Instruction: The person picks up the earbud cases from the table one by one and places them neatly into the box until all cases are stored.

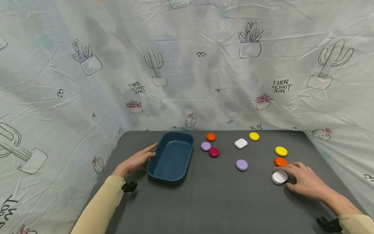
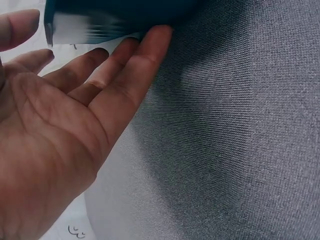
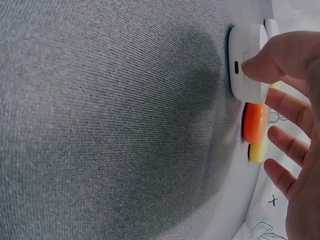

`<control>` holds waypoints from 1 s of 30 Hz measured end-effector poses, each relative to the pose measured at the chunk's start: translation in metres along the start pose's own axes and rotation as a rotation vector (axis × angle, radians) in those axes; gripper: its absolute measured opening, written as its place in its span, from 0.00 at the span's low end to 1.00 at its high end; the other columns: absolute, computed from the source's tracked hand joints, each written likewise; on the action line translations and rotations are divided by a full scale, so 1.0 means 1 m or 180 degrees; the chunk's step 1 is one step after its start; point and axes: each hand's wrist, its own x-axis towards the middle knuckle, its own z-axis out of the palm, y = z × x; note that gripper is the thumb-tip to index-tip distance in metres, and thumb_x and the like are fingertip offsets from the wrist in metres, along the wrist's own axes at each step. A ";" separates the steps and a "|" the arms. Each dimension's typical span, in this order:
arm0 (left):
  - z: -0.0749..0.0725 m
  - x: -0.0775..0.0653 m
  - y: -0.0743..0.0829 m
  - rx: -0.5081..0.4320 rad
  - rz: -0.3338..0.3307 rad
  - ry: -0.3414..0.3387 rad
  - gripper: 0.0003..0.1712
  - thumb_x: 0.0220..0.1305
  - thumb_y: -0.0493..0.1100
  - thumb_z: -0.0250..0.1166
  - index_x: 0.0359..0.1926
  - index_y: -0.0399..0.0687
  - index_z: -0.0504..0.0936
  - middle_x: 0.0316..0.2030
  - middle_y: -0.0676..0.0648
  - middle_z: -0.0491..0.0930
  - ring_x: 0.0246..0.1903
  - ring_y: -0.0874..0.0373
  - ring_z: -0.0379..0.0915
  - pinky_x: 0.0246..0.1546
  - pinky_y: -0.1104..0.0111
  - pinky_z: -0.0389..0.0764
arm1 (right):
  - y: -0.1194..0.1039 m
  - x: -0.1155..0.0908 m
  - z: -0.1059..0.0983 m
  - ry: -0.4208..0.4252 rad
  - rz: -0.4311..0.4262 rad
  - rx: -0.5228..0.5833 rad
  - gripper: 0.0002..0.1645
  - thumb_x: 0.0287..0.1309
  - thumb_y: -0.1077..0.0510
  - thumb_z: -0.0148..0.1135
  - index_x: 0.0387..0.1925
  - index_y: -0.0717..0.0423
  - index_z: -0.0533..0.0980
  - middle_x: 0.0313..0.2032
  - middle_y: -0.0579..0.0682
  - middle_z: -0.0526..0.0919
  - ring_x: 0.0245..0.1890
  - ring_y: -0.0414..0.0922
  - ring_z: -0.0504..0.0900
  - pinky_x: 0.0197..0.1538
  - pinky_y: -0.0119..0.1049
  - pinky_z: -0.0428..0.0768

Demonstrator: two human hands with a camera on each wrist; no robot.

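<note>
At the left of the head view, my left hand (image 1: 138, 162) rests against the outer side of a dark blue rectangular tray (image 1: 190, 156). Its fingers are fairly straight, and in the left wrist view the fingertips (image 2: 159, 37) meet the tray's underside edge (image 2: 125, 20). My right hand (image 1: 306, 180) has thumb and index finger around a white round case (image 1: 279, 177) on the table. In the right wrist view the thumb lies on the case's side, beside a small dark port (image 3: 236, 67); the other fingers are spread apart. An orange disc (image 1: 280, 162) lies just behind the case.
More rounded pieces lie on the grey table (image 1: 216, 201): yellow ones (image 1: 281, 151) (image 1: 254, 136), purple ones (image 1: 241, 165) (image 1: 205, 146), a crimson one (image 1: 214, 152), another orange one (image 1: 211, 136) and a white squarish one (image 1: 241, 143). A cactus-print cloth (image 1: 204, 74) hangs behind.
</note>
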 end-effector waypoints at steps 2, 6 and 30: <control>0.001 0.003 0.000 -0.0040 -0.0037 -0.0001 0.36 0.82 0.55 0.49 0.82 0.72 0.44 0.45 0.40 0.64 0.48 0.47 0.64 0.47 0.49 0.77 | 0.000 0.000 0.001 -0.0021 0.0003 0.0007 0.36 0.43 0.62 0.77 0.59 0.43 0.82 0.58 0.50 0.82 0.58 0.60 0.71 0.51 0.63 0.67; -0.001 0.007 -0.002 -0.0121 -0.0064 0.0013 0.35 0.83 0.51 0.47 0.82 0.73 0.45 0.40 0.41 0.62 0.44 0.49 0.63 0.44 0.51 0.74 | -0.001 -0.001 0.003 -0.0049 0.0001 0.0012 0.36 0.43 0.63 0.77 0.59 0.44 0.82 0.59 0.52 0.81 0.57 0.61 0.71 0.50 0.64 0.69; 0.002 0.004 -0.004 -0.0036 0.0111 -0.0124 0.35 0.83 0.48 0.46 0.81 0.78 0.44 0.81 0.44 0.39 0.76 0.33 0.43 0.61 0.37 0.69 | 0.002 0.005 0.002 0.0003 -0.0195 0.0004 0.31 0.49 0.63 0.78 0.57 0.45 0.83 0.55 0.51 0.83 0.57 0.59 0.72 0.51 0.62 0.74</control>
